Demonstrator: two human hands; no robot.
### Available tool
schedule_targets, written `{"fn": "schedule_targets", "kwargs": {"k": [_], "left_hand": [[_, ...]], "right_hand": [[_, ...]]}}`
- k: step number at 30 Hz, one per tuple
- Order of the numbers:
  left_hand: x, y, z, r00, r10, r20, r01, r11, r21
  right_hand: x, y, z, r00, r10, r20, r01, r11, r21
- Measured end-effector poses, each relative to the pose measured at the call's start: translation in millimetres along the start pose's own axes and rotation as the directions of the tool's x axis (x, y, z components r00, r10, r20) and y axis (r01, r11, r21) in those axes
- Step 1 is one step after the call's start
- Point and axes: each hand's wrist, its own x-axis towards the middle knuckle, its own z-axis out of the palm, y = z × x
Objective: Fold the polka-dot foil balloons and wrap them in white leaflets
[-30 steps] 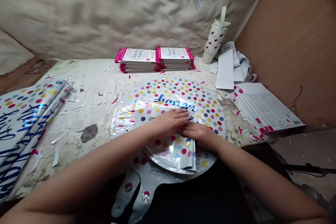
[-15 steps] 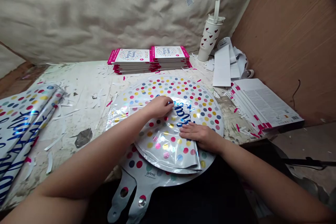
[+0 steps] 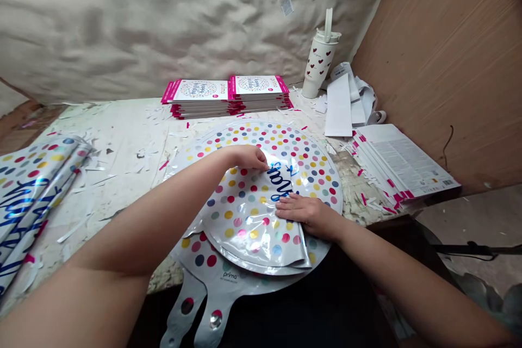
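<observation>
Two hands rested on the round dotted foil balloon (image 3: pixel 261 141), which lay on the scarred worktop (image 3: pixel 118 136) with its folded flap (image 3: pixel 244 223) doubled over on top. My left hand (image 3: pixel 247 157) curled at the flap's upper edge, though I could not tell whether it pinched the foil. My right hand (image 3: pixel 308 215) lay open and flat on the flap's folded side. Uneven pressure could have creased the foil, and the slick flap could have slid loose; paper scraps (image 3: pixel 163 165) caught underneath could have scratched it.
</observation>
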Motion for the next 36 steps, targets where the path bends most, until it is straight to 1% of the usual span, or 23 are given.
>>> {"fn": "schedule_targets", "kwargs": {"k": [3,7,9,11,13,15,18,20,21,23,25,26,27,28,30,31,32,33,34,35,36], "left_hand": [[3.2,-1.3,6.3,0.999,0.003,-0.049,-0.004,1.0,-0.018],[10.0,-3.0,13.5,0.982,0.001,-0.187,-0.002,1.0,-0.005],[10.2,-8.2,14.3,0.973,-0.001,-0.232,0.002,1.0,0.007],[8.2,-15.4,13.5,0.973,0.012,-0.229,-0.011,1.0,0.006],[5.3,-22.0,12.0,0.977,0.043,-0.208,-0.044,0.999,-0.001],[3.4,-25.2,11.2,0.974,0.079,-0.211,-0.08,0.997,0.005],[2.3,-21.0,15.2,0.947,0.13,-0.293,-0.117,0.991,0.061],[1.0,-13.3,24.8,0.912,0.183,-0.368,-0.149,0.982,0.12],[-0.3,-9.0,32.2,0.896,0.22,-0.387,-0.176,0.974,0.146],[-4.3,-1.8,51.4,0.866,0.354,-0.352,-0.288,0.93,0.227],[-9.4,1.6,72.8,0.819,0.504,-0.276,-0.406,0.847,0.343],[-11.8,2.0,82.6,0.795,0.552,-0.251,-0.433,0.807,0.403],[-13.8,2.1,91.0,0.779,0.576,-0.247,-0.431,0.779,0.455],[-15.2,2.3,97.7,0.775,0.576,-0.259,-0.407,0.77,0.492],[-15.0,4.8,106.1,0.788,0.538,-0.298,-0.343,0.786,0.514],[-13.2,7.4,108.1,0.795,0.52,-0.312,-0.318,0.795,0.516],[-10.5,10.6,109.0,0.808,0.495,-0.319,-0.293,0.808,0.512],[-7.3,13.7,109.0,0.826,0.466,-0.317,-0.269,0.821,0.504],[-4.2,15.7,108.1,0.845,0.437,-0.308,-0.25,0.832,0.495],[-2.1,15.6,106.6,0.861,0.416,-0.292,-0.241,0.84,0.486],[-1.8,12.3,104.3,0.873,0.406,-0.271,-0.243,0.842,0.481]], "right_hand": [[-0.5,1.4,1.9,1.0,0.002,-0.016,-0.002,1.0,0.021],[-1.6,2.4,2.0,0.998,0.043,-0.053,-0.038,0.995,0.09],[-3.1,3.1,1.4,0.995,0.068,-0.067,-0.059,0.99,0.127],[-4.9,4.0,0.9,0.994,0.076,-0.072,-0.065,0.986,0.151],[-6.5,5.1,0.9,0.995,0.071,-0.074,-0.058,0.985,0.164],[-7.1,6.1,1.4,0.996,0.065,-0.068,-0.052,0.984,0.171],[-6.3,6.7,1.7,0.996,0.064,-0.06,-0.054,0.985,0.167],[-5.4,6.7,0.7,0.996,0.066,-0.057,-0.056,0.984,0.17],[-5.3,6.7,-0.4,0.996,0.073,-0.052,-0.062,0.982,0.18],[-6.7,6.9,-3.6,0.993,0.115,-0.031,-0.106,0.971,0.214],[-10.7,7.0,-8.1,0.987,0.162,-0.001,-0.157,0.956,0.247],[-13.6,6.7,-10.9,0.984,0.176,0.019,-0.175,0.951,0.257],[-16.7,6.1,-13.9,0.983,0.18,0.041,-0.185,0.947,0.264],[-19.7,5.0,-17.3,0.982,0.177,0.067,-0.189,0.944,0.271],[-23.6,1.5,-24.5,0.975,0.182,0.124,-0.211,0.932,0.294],[-23.7,-0.5,-28.1,0.969,0.206,0.137,-0.24,0.92,0.311],[-22.3,-2.3,-31.1,0.957,0.259,0.13,-0.288,0.9,0.327],[-19.4,-3.6,-33.6,0.935,0.338,0.104,-0.353,0.873,0.336],[-15.0,-4.2,-35.2,0.9,0.431,0.065,-0.426,0.84,0.335],[-9.5,-3.9,-36.0,0.852,0.523,0.022,-0.501,0.802,0.325],[-3.3,-2.5,-36.1,0.793,0.609,-0.017,-0.577,0.759,0.301]]}}
